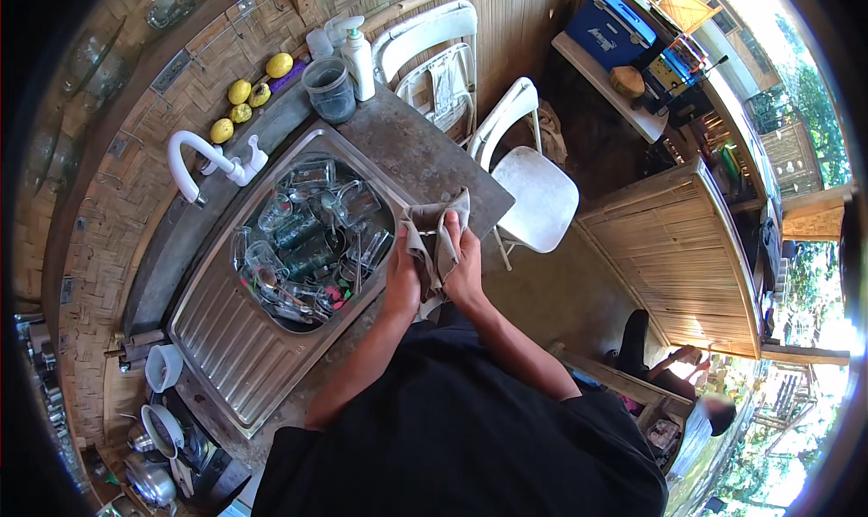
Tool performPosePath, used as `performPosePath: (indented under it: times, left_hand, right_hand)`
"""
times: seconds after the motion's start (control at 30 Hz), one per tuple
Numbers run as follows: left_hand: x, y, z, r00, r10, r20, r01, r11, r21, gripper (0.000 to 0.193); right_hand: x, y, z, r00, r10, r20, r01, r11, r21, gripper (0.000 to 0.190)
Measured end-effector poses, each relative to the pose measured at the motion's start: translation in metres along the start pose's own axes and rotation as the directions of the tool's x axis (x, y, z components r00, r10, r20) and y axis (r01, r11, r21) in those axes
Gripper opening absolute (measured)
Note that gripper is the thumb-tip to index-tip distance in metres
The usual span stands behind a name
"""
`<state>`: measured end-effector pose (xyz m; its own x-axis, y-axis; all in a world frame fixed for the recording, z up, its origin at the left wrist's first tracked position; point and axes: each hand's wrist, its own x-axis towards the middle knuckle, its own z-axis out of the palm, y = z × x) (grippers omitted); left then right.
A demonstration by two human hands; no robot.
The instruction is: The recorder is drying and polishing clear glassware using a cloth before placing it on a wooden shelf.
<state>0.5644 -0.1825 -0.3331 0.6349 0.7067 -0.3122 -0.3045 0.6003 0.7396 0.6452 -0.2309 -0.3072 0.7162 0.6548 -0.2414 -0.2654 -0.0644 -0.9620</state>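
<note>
Between my two hands is a grey-beige cloth (439, 215), folded and bunched at the near right edge of the sink. My left hand (404, 283) holds its left side, and my right hand (465, 267) grips the right side with the thumb on top. Whether the folds wrap anything I cannot tell. To the left, the stainless steel sink (234, 354) has a basin full of glass tumblers (305, 235), glass mugs (356, 201) and spoons, partly under water. A white gooseneck faucet (192, 137) arches at the sink's back edge.
A grey plastic container (329, 91) and a white pump bottle (358, 62) stand at the counter corner. Several yellow fruits (239, 91) line the back ledge. Beyond the counter is a white folding chair (536, 181). A seated person (678, 381) is at far right; pots (150, 480) lie lower left.
</note>
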Motion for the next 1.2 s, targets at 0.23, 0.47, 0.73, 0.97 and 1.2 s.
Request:
performPosePath:
  times: [0.23, 0.47, 0.73, 0.97, 1.2]
  left_hand:
    - [-0.017, 0.007, 0.007, 0.986, 0.167, -0.024, -0.161, 0.973, 0.166, 0.056]
    - [-0.01, 0.008, -0.014, 0.974, 0.224, -0.042, -0.19, 0.898, 0.396, 0.048]
    - [-0.002, 0.0, -0.026, 0.966, 0.012, -0.258, 0.02, 0.992, 0.122, 0.042]
    - [-0.015, 0.002, -0.009, 0.966, 0.157, -0.203, -0.016, 0.825, 0.564, 0.051]
    - [-0.009, 0.008, -0.009, 0.989, 0.066, -0.133, -0.022, 0.951, 0.308, 0.059]
  right_hand:
    - [-0.001, 0.007, 0.003, 0.983, -0.165, -0.075, 0.149, 0.971, -0.186, 0.041]
    - [-0.015, 0.014, 0.009, 0.952, -0.282, 0.122, 0.305, 0.919, -0.252, 0.042]
    - [-0.017, 0.004, 0.012, 0.962, -0.16, 0.22, 0.182, 0.98, -0.085, 0.04]
    - [0.008, 0.021, -0.001, 0.95, 0.273, 0.149, -0.305, 0.912, 0.273, 0.049]
    - [-0.008, 0.02, 0.006, 0.97, -0.032, 0.24, 0.03, 0.999, 0.009, 0.044]
